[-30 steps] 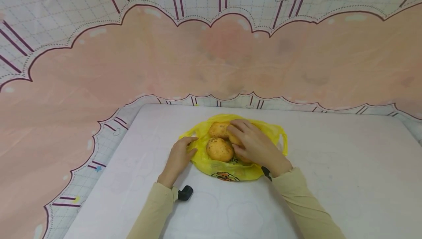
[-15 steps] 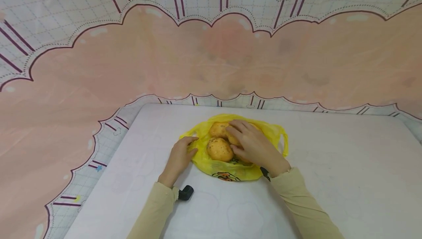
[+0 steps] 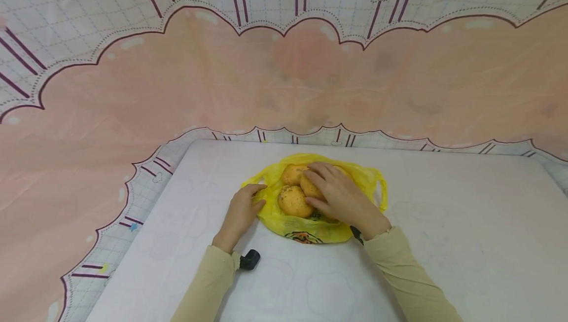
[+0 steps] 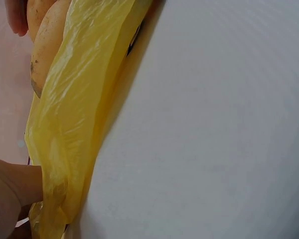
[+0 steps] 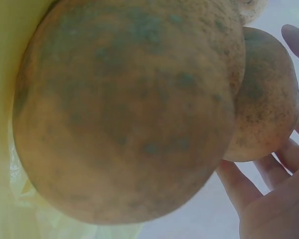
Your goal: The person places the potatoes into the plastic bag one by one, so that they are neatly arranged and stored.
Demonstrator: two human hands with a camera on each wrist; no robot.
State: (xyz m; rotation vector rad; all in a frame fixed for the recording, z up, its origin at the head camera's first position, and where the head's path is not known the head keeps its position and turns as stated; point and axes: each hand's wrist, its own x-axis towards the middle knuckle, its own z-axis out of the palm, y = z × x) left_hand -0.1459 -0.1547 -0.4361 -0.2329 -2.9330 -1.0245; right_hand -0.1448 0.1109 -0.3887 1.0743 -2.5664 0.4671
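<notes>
A yellow plastic bag (image 3: 284, 224) lies spread on the table with several potatoes on it. My left hand (image 3: 241, 213) pinches the bag's left edge; in the left wrist view the thumb (image 4: 22, 181) is at the yellow film. Curled from above round one potato (image 3: 311, 188) is my right hand (image 3: 343, 197), its palm hiding part of the pile. Two other potatoes show beside it, a spotted one in front (image 3: 294, 202) and one behind (image 3: 291, 175). In the right wrist view a large potato (image 5: 124, 114) fills the foreground, and fingers (image 5: 239, 186) touch a potato farther off (image 5: 269, 99).
The white table (image 3: 466, 233) extends to both sides of the bag. The bag's handle loop (image 3: 383, 191) sticks out to the right. A black wrist camera (image 3: 250, 260) juts from the left sleeve. A patterned pink curtain (image 3: 248, 80) hangs behind the table.
My right hand's thumb and the potato under its fingers have shifted slightly left, nearer the spotted front potato. The left hand and the bag stay where they were.
</notes>
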